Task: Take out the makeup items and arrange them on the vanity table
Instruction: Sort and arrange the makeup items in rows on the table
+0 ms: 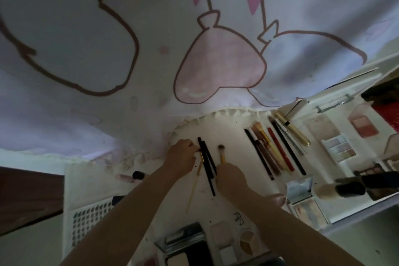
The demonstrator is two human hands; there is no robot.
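On the white vanity table (233, 136) my left hand (180, 156) pinches the upper ends of a bunch of black makeup pencils (208, 168), with a thin gold-handled brush (194, 188) lying beside them. My right hand (230, 176) grips the gold handle of a small fluffy brush (221, 151), whose head points away from me. A row of pencils, brushes and a gold tube (278, 147) lies side by side further right.
Eyeshadow palettes (338, 147) and compacts (302, 196) lie at the right, more palettes (246, 242) at the near edge. A white perforated basket (86, 220) stands at the left. A white curtain with pink prints (151, 49) hangs behind the table.
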